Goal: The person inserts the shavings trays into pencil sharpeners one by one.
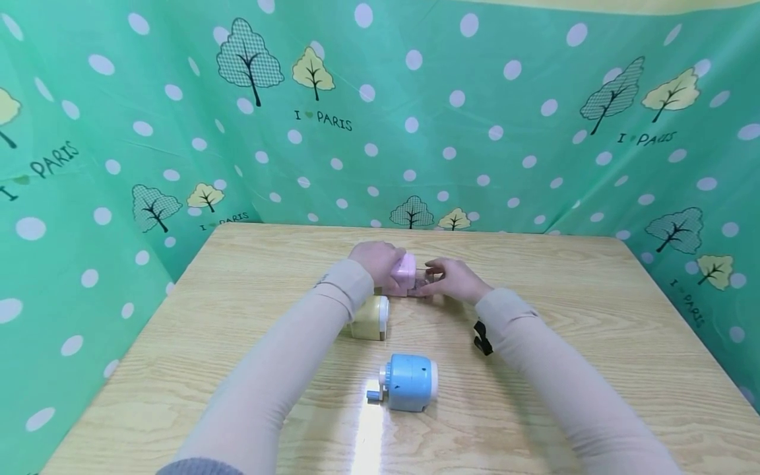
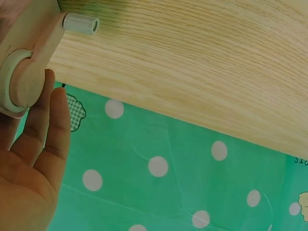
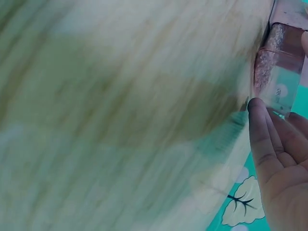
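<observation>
Near the back of the table, my left hand (image 1: pixel 375 262) grips the body of a pink crank pencil sharpener (image 1: pixel 405 269). The left wrist view shows its crank arm (image 2: pixel 29 82) with a grey handle knob (image 2: pixel 81 23), the fingers lying alongside. On the other side, the clear shavings drawer (image 3: pixel 279 67) sticks out of the body, with shavings inside. My right hand (image 1: pixel 456 278) holds this drawer between thumb and fingers, the fingertips around its outer end. Part of the sharpener is hidden behind the left hand.
Close by the left wrist stands a yellow pencil sharpener (image 1: pixel 369 318), partly covered by the sleeve. A blue crank sharpener (image 1: pixel 410 382) is nearer the front. Black straps (image 1: pixel 483 338) hang at the right wrist. Green dotted cloth (image 1: pixel 410 152) backs the wooden table (image 1: pixel 285 264).
</observation>
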A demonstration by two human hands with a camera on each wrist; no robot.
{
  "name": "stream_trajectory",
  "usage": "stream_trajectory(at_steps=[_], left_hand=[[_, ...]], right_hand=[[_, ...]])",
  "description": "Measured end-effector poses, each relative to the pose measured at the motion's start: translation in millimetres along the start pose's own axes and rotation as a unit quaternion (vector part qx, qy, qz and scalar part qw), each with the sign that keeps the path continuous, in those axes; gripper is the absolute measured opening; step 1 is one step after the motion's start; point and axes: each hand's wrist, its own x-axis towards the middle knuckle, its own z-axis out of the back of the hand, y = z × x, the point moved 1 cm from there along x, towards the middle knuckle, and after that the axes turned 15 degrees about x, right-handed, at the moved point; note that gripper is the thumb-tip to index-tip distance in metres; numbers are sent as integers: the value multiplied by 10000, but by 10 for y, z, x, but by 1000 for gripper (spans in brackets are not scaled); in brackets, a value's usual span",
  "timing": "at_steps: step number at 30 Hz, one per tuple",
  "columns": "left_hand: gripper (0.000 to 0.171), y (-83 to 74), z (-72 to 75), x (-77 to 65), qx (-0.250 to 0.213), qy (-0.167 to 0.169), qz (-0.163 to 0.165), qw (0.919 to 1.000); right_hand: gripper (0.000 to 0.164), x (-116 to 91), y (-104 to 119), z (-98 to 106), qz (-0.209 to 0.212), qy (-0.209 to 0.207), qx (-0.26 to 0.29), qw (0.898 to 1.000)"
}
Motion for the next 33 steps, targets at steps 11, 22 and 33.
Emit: stream_trajectory(at_steps=[11,22,33], left_hand=[[82,-5,2,2,127,44,71,9999],[75,-19,11,-3,121,42,22,9999],[76,-17,-8,22,110,75,39,9999]], right_hand=[[87,-50,-147,97,97,-9,204,9997],[78,-67,-168,109,240,49,206,9995],[78,-54,-116,104,198,98,59,9997]])
